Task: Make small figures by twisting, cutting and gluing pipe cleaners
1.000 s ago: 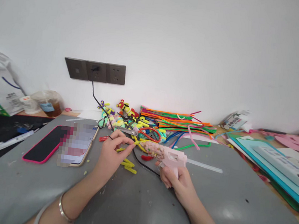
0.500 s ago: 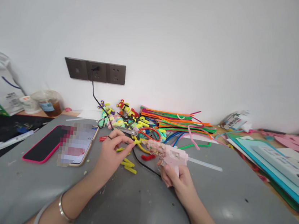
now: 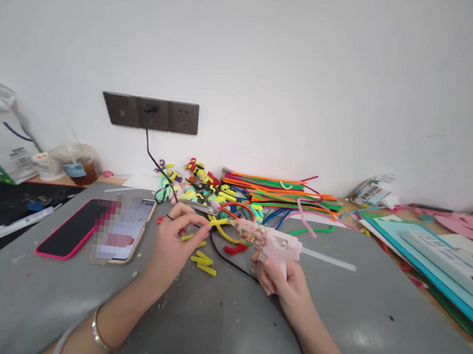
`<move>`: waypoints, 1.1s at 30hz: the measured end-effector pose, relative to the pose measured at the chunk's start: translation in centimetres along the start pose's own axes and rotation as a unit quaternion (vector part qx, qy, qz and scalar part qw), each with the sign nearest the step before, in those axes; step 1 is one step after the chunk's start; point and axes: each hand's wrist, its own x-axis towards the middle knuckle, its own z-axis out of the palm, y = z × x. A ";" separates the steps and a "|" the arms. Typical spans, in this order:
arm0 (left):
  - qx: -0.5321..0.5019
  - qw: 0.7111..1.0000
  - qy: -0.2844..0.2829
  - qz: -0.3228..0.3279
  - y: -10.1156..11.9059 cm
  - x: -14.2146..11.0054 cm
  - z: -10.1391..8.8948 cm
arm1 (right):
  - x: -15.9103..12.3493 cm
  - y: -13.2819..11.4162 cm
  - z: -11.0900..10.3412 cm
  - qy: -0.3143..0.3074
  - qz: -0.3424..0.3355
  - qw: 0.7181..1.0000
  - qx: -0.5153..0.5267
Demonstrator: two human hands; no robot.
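Pinched in the fingertips of my left hand (image 3: pixel 179 239) is a short yellow pipe cleaner piece (image 3: pixel 219 221). My right hand (image 3: pixel 281 283) is wrapped round the handle of a pink glue gun (image 3: pixel 274 242), its crusted nozzle pointing left, close to the yellow piece. A clear glue stick (image 3: pixel 329 260) sticks out of the gun's back. Several cut yellow pieces (image 3: pixel 204 260) lie on the grey mat below my left hand. A red pipe cleaner piece (image 3: pixel 235 249) rests under the nozzle. Scissors (image 3: pixel 200 207) lie behind my left fingers, partly hidden.
Bundled coloured pipe cleaners (image 3: pixel 282 191) lie against the wall, beside small pipe cleaner figures (image 3: pixel 202 173). Two phones (image 3: pixel 70 228) are at left, near a drink cup (image 3: pixel 78 163). A black cord (image 3: pixel 148 137) runs from the wall socket (image 3: pixel 149 113). Folders (image 3: pixel 436 265) stack at right.
The glue gun has drawn slightly right, leaving a small gap between its nozzle and the yellow piece. My left hand keeps its pinch, nearly still.
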 end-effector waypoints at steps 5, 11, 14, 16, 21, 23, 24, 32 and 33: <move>-0.011 1.000 0.003 -0.008 0.0 0.1 -0.1 | 0.0 0.1 -0.1 0.015 -0.007 1.000 0.023; -0.038 0.998 0.003 -0.040 -0.2 0.2 -0.1 | -0.3 -0.8 -0.2 0.116 -0.028 0.969 0.218; -0.047 0.997 0.006 -0.056 -0.3 0.2 -0.1 | -0.9 -1.0 -0.9 0.168 -0.017 0.941 0.294; -0.055 0.996 0.007 -0.067 -0.3 0.2 -0.1 | -1.5 -0.7 -1.7 0.225 0.007 0.917 0.328; -0.079 0.993 0.004 -0.082 -0.4 0.4 -0.1 | -2.8 0.5 -3.9 0.345 0.063 0.870 0.348; -0.085 0.993 0.007 -0.084 -0.4 0.4 0.0 | -3.0 0.7 -4.5 0.352 0.090 0.859 0.361; -0.086 0.993 0.006 -0.083 -0.4 0.4 0.0 | -3.0 0.8 -4.7 0.348 0.102 0.856 0.367; -0.066 0.995 -0.004 -0.072 -0.8 0.5 -0.1 | -4.1 -0.1 -4.9 0.329 0.135 0.852 0.384; -0.067 0.995 -0.003 -0.072 -0.8 0.5 -0.2 | -4.5 -0.4 -5.0 0.323 0.137 0.857 0.378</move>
